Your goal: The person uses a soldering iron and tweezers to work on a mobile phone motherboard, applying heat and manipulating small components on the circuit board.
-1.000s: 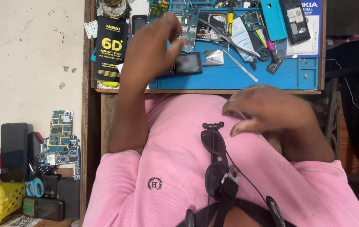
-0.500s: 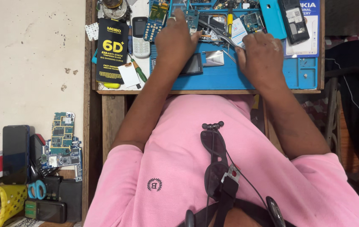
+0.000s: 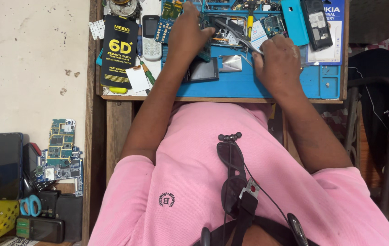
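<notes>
Two hands are down on the blue work mat (image 3: 249, 86) in the head view, the only view here. The left hand (image 3: 187, 34) lies over an opened phone body (image 3: 224, 32) near the mat's far edge, fingers curled down on it, pinning it; how tightly they close is hidden under the hand. The right hand (image 3: 279, 61) pinches a pair of metal tweezers (image 3: 238, 32), whose tips reach in toward that phone body. A small dark screen module (image 3: 202, 70) lies flat just beside the left wrist, a shiny metal piece (image 3: 231, 63) to its right. Off the mat to the left sit a grey keypad phone (image 3: 150, 36) and a black flat box (image 3: 119, 50); a cyan back cover (image 3: 293, 20) lies at the far right. By my reading, this is the picking stage, tweezers working inside the open handset. The next move calls for a steady left-hand hold and fine tip placement.
</notes>
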